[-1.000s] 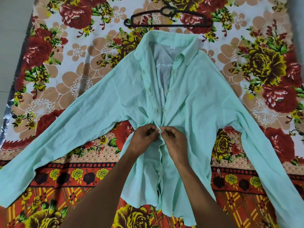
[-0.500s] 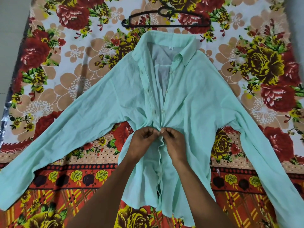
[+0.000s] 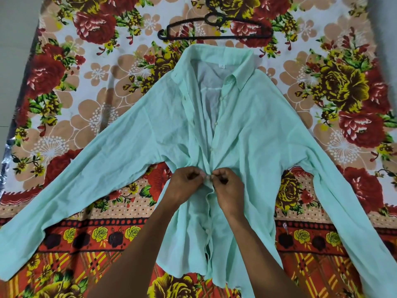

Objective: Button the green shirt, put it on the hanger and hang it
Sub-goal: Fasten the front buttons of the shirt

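The pale green shirt (image 3: 257, 134) lies face up on a floral bedsheet, sleeves spread wide to both sides. Its front is joined from the hem up to my hands and hangs apart above them, showing the lining. My left hand (image 3: 185, 183) and my right hand (image 3: 227, 186) meet at the placket near mid-chest. Each pinches the fabric edge with curled fingers, fingertips touching around a small white button. A black hanger (image 3: 214, 36) lies flat on the sheet just beyond the collar.
The floral bedsheet (image 3: 86, 104) covers nearly the whole view. A strip of grey floor (image 3: 15, 61) runs along the left edge, and a silvery foil edge (image 3: 5, 160) shows at the left border.
Both hands stay pinched at the same button spot on the placket, with only small finger shifts. The view has tilted slightly, so the shirt and hanger sit a little lower in frame.
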